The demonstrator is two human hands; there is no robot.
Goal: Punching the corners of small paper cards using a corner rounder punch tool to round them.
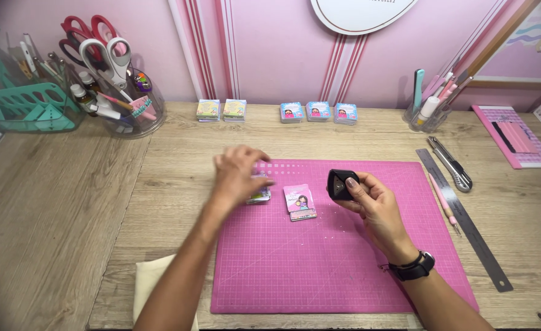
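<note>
At the near edge of the bench [56, 245] we see a folded cream cloth [151, 279], partly under our left forearm. Beyond it lies the pink cutting mat [319, 276], set near the middle of the bench.

On the mat, our right hand [374, 202] is clenched around a small black corner punch [341, 184], thumb pressed on its top. Our left hand [240, 175] rests with fingers curled down on a small stack of cards [261, 196] in the far left part of the mat; we cannot tell whether it grips the stack or only touches it. Between the two hands lies a second small pile of pink cards [300, 202], touched by neither hand.

Right of the mat, a steel ruler [466, 227] runs toward the right edge, with a pink stylus [445, 205] and a utility knife [451, 164] beside it.

Toward the far edge, five small card stacks [289, 112] stand in a row. At the far left corner, a clear round tub [129, 116] holds scissors [108, 52], pens and small bottles; a teal basket [28, 107] sits next to it. At the far right, a clear cup [427, 119] holds pens and files, and a pink pad [515, 135] lies beside it.
</note>
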